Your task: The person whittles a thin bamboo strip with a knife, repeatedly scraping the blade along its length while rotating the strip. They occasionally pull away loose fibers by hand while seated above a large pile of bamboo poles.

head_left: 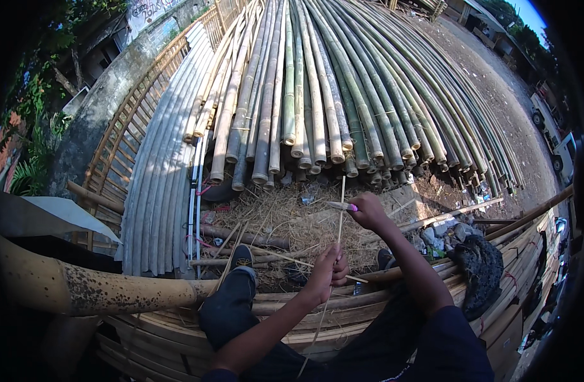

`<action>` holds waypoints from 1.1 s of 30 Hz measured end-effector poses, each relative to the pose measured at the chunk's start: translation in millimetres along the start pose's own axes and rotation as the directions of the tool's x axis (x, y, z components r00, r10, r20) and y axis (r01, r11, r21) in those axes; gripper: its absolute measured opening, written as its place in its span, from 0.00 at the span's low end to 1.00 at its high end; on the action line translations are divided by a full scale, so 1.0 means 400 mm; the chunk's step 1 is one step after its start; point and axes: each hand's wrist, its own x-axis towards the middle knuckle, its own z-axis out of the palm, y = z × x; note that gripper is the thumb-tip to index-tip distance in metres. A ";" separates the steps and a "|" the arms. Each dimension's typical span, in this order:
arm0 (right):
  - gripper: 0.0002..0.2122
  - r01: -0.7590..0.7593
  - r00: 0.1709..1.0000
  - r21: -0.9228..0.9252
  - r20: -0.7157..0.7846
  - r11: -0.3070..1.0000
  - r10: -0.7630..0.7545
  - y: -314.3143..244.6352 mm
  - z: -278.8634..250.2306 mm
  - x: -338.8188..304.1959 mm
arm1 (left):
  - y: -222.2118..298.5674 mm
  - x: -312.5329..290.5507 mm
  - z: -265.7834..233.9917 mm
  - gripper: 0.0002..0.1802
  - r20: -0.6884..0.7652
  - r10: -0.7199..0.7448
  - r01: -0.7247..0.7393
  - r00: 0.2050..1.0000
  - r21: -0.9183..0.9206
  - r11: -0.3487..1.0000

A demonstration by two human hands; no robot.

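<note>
My left hand (326,275) is closed round a thin bamboo strip (341,210), which stands up from the fist and trails down between my legs. My right hand (368,211) grips a knife (337,205) by its pink handle. The blade points left and lies across the upper part of the strip; whether it touches the strip I cannot tell. Below both hands the ground is covered with pale shavings (285,213). More thin strips (231,258) lean by my left shoe.
A large stack of bamboo poles (298,95) lies ahead, cut ends facing me. Corrugated sheets (155,191) and a bamboo fence (129,121) stand on the left. A thick yellow bamboo pole (101,290) crosses at lower left. A dark cloth-like heap (480,274) sits on the right.
</note>
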 end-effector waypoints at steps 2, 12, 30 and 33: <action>0.13 -0.087 0.996 0.083 0.040 0.993 0.083 -0.005 -0.001 0.004 | 0.020 0.009 -0.006 0.16 0.023 0.011 -0.011 1.000 0.003 1.000; 0.15 -0.088 0.996 0.010 0.000 0.996 0.088 0.030 -0.022 0.005 | -0.027 -0.020 0.025 0.15 -0.075 0.067 -0.056 0.995 0.141 0.988; 0.15 0.074 0.986 0.201 0.134 0.977 -0.103 -0.018 0.012 -0.011 | -0.002 -0.007 0.018 0.15 -0.041 0.090 -0.087 0.995 0.081 0.993; 0.15 0.141 0.972 0.191 0.157 0.971 -0.172 -0.031 0.017 -0.017 | -0.037 -0.009 0.032 0.15 -0.087 0.140 -0.127 0.986 0.134 0.983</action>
